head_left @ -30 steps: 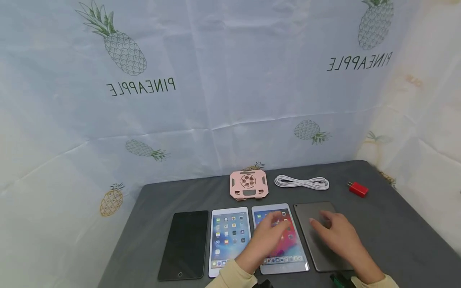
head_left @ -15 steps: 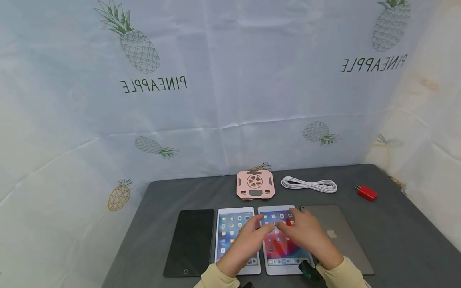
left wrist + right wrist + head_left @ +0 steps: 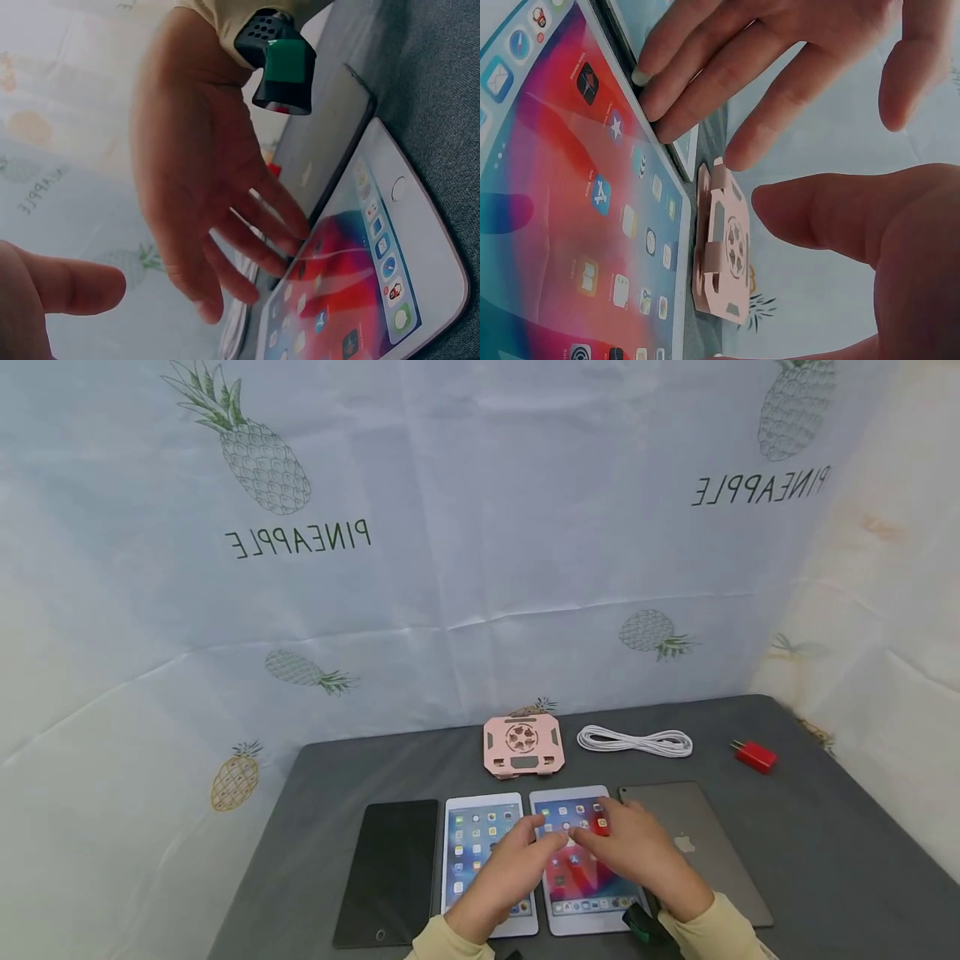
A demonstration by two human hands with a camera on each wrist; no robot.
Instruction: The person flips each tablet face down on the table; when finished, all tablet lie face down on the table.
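Note:
Two lit white tablets lie side by side on the grey cloth; the right one (image 3: 592, 907) shows a red and blue screen. My left hand (image 3: 504, 875) is over the gap between them, thumb and fingers spread; in the right wrist view its fingertips (image 3: 658, 127) meet that tablet's edge. My right hand (image 3: 648, 855) is at the same tablet's right side, fingers loosely bent, with its fingertips (image 3: 289, 251) by the far edge in the left wrist view. Neither hand grips anything. The left white tablet (image 3: 468, 839) is partly hidden by my left forearm.
A black tablet (image 3: 390, 868) lies at the left, and a grey tablet (image 3: 693, 827) lies back side up at the right. Behind them are a pink stand (image 3: 523, 746), a coiled white cable (image 3: 634, 742) and a red plug (image 3: 755, 757). A pineapple-print cloth (image 3: 480, 527) hangs behind.
My right hand has moved left from above the grey tablet to the lit tablet beside it. My left hand has shifted left off that screen. Over the last half second both hands barely moved.

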